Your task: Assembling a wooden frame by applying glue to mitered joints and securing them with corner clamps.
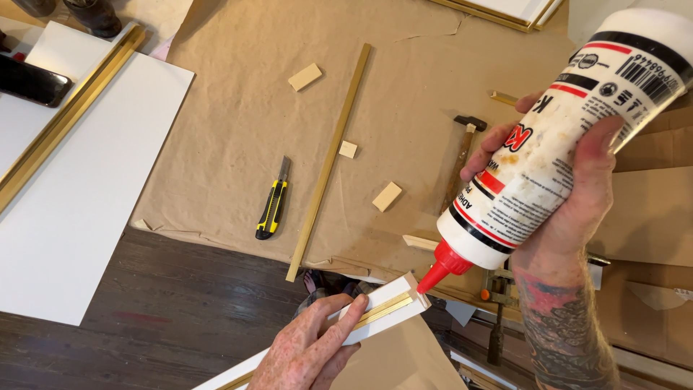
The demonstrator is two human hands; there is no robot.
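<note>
Left hand [307, 354] grips a white moulding [379, 314] with a gold strip down its middle, fingers wrapped round it just behind the cut end. That end is angled up and out, so the face sits open to the nozzle.

Right hand [570, 195] is clenched round a white glue bottle [548, 144], tipped nozzle-down. The red tip [433, 276] meets the end face of the moulding, touching or just short of it; can't tell from this angle, and no bead visible. Bottle is held well up the body, thumb across the label, which suits squeezing.

Behind the bottle: an orange-handled clamp [497, 303] by the edge of the paper.

Further out, on brown paper [238, 108] covering the floor: yellow-black utility knife [272, 206], a long gold strip [328, 162] lying diagonal, three small wood blocks [387, 196] scattered near it, hammer [462, 155] partly hidden behind the right hand. All within arm's reach, none in contact with the hands.

Left side: white panel [79, 188] on dark floorboards, gold trim [68, 115] along its edge, a dark phone [32, 81] beyond it. Top right: more gold-edged frame pieces [505, 11].
</note>
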